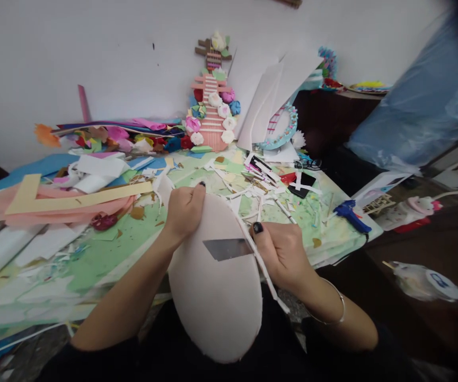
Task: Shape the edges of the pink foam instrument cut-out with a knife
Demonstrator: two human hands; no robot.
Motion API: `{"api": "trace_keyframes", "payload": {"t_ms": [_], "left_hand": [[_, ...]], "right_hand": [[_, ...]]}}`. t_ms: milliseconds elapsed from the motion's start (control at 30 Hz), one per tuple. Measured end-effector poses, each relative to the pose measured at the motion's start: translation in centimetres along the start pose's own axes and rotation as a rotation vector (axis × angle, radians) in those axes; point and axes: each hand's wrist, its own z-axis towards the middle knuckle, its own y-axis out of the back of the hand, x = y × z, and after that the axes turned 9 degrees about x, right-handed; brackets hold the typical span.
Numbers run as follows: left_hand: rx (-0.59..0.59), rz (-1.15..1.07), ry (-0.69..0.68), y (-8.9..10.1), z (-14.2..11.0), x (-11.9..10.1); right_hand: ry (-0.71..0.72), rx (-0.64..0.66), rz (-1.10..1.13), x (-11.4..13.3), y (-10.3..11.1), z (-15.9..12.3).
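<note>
A pale oval board point(217, 302) stands tilted in front of my chest. My left hand point(184, 213) is closed around its upper left edge, thumb on the near face. My right hand point(282, 253) is closed at the board's right edge on a cutting knife point(229, 249); its flat grey blade with a slanted tip lies across the board's face, and the handle is hidden in my fist. A narrow white strip point(266, 273) runs along the right edge, its lower end standing away from the board past my right hand.
A cluttered green table point(105, 254) spreads before me with paper scraps. A pink guitar-shaped craft point(213, 124) with paper flowers leans on the wall. A blue glue gun point(352, 215) lies at the table's right edge. Left are a cream L-shaped strip point(81, 198) and white sheets point(102, 172).
</note>
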Motion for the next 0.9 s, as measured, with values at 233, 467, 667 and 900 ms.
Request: {"api": "trace_keyframes", "payload": {"t_ms": [233, 467, 667, 900], "left_hand": [[0.06, -0.151, 0.02, 0.2, -0.9, 0.1], [0.094, -0.195, 0.024, 0.1, -1.2, 0.3], [0.105, -0.197, 0.022, 0.2, -1.3, 0.4], [0.085, -0.174, 0.018, 0.2, -1.0, 1.0]], "right_hand": [[-0.02, 0.051, 0.008, 0.3, 0.1, -0.4], [-0.073, 0.069, 0.018, -0.2, -0.2, -0.7], [-0.113, 0.06, 0.016, -0.7, -0.4, -0.9], [-0.135, 0.042, 0.018, -1.6, -0.9, -1.2]]}}
